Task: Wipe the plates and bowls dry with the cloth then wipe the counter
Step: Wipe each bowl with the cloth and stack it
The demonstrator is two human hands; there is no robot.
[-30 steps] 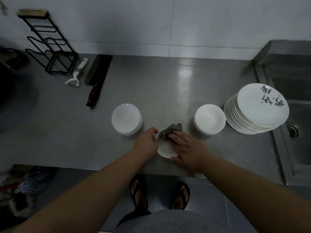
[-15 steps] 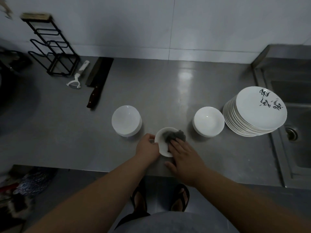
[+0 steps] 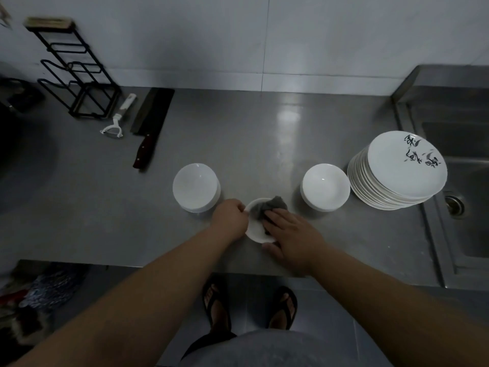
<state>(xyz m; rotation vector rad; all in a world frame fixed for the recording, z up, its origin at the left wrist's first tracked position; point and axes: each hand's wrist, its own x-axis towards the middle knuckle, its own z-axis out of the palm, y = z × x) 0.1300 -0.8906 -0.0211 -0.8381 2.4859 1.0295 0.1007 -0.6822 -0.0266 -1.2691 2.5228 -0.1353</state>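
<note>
Bare forearms, grey top [image 3: 277,350], dark shorts, black flip-flops [image 3: 215,308]

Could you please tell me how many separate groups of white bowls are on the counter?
3: a left stack, a right stack beside the plates, and one small bowl between the hands. Stacked bowls hide their number.

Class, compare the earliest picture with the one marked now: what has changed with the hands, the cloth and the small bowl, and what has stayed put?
The right hand has worked the grey cloth from the far rim down into the small bowl, pressing it there. The left hand still grips the bowl's left rim. The two bowl stacks, the plate stack, cleaver and peeler have not moved.
</note>
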